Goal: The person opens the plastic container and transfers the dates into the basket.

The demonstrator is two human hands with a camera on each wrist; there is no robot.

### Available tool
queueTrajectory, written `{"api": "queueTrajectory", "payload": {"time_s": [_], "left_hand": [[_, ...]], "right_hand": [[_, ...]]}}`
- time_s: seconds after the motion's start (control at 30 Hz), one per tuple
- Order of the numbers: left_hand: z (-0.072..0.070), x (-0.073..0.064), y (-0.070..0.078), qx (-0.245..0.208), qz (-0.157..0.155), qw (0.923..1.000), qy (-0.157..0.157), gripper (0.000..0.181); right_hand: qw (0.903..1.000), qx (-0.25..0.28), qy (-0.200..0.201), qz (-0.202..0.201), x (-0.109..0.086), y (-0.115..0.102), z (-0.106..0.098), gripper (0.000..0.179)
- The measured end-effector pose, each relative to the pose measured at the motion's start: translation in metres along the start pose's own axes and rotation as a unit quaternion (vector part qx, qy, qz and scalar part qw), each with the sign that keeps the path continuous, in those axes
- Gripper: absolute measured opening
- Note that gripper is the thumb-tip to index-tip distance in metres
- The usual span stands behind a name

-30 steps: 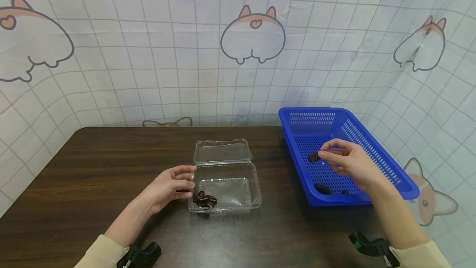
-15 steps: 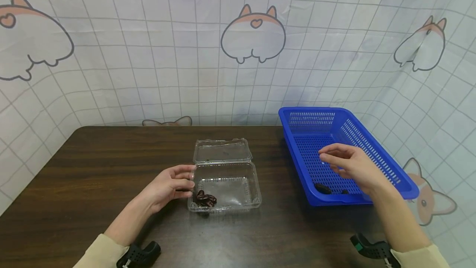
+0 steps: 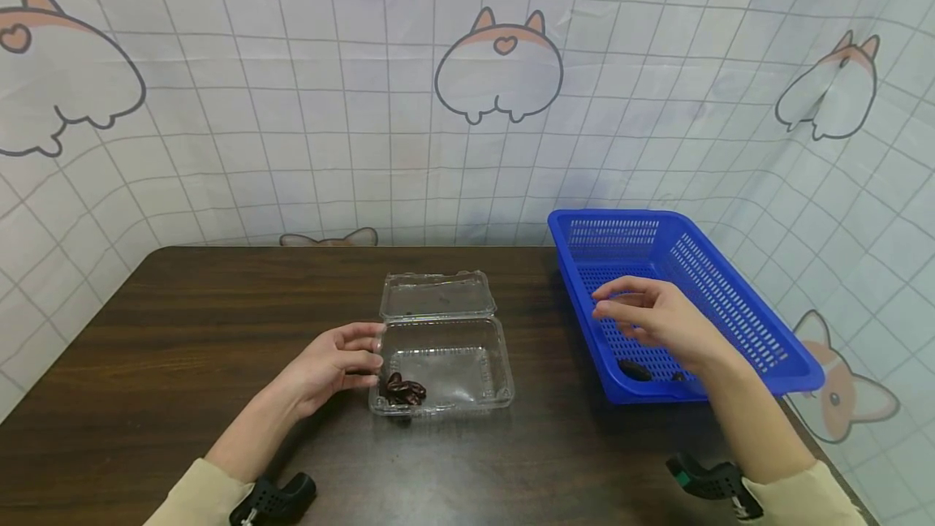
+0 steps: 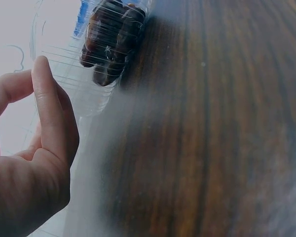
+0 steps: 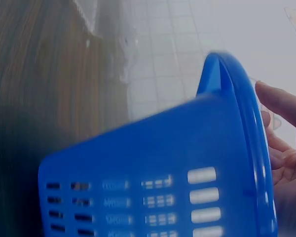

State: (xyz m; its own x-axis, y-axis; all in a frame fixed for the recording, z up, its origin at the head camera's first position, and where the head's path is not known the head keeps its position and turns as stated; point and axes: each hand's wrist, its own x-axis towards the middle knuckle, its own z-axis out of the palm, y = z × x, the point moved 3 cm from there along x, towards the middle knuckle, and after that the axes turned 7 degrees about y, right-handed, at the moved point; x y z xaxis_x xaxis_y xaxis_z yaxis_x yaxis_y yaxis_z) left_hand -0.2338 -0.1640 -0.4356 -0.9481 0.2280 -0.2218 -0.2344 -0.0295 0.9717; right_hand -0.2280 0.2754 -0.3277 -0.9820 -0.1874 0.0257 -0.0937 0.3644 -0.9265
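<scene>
In the head view, my left hand (image 3: 329, 365) rests its relaxed fingertips against the left side of an open, hinged clear plastic box (image 3: 467, 406). Several dark brown dates (image 3: 404, 390) lie in the box's near left corner, shown closer as dates (image 4: 111, 39) in the left wrist view. Over a blue plastic basket (image 3: 767, 347), my right hand (image 3: 657, 323) has its thumb and index finger close together. Whether it holds anything I cannot tell. A date (image 3: 634, 370) and a small dark piece (image 3: 678, 377) lie on the basket's floor. The right wrist view has the basket rim (image 5: 249, 113) before the fingers.
Both containers stand on a dark wood-grain table (image 3: 219, 315). The box's lid (image 3: 438, 297) is folded back toward the wall. A white gridded curtain (image 3: 329, 104) with cartoon dog prints hangs behind and on the right.
A date seen at my right fingertips one second ago is out of sight. The right hand has moved left toward the basket's left rim. The left hand and the box stay put.
</scene>
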Motion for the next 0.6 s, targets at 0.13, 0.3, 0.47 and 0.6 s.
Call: {"api": "queueTrajectory", "payload": {"time_s": [0.13, 0.3, 0.47, 0.6], "left_hand": [[0.000, 0.000, 0.000, 0.005, 0.002, 1.0000, -0.001, 0.061], [-0.001, 0.000, 0.000, 0.008, 0.002, 1.0000, 0.000, 0.060], [-0.001, 0.000, 0.000, 0.007, 0.004, 1.0000, -0.001, 0.061], [-0.001, 0.000, 0.001, 0.004, 0.004, 1.0000, -0.004, 0.061]], "right_hand": [[0.9997, 0.015, -0.019, -0.008, 0.004, -0.006, 0.011, 0.041], [0.9989, 0.027, -0.038, -0.010, 0.008, -0.011, 0.023, 0.037], [0.9982, 0.030, -0.051, -0.006, 0.012, -0.016, 0.032, 0.039], [0.9978, 0.029, -0.060, 0.000, 0.016, -0.019, 0.041, 0.042]]}}
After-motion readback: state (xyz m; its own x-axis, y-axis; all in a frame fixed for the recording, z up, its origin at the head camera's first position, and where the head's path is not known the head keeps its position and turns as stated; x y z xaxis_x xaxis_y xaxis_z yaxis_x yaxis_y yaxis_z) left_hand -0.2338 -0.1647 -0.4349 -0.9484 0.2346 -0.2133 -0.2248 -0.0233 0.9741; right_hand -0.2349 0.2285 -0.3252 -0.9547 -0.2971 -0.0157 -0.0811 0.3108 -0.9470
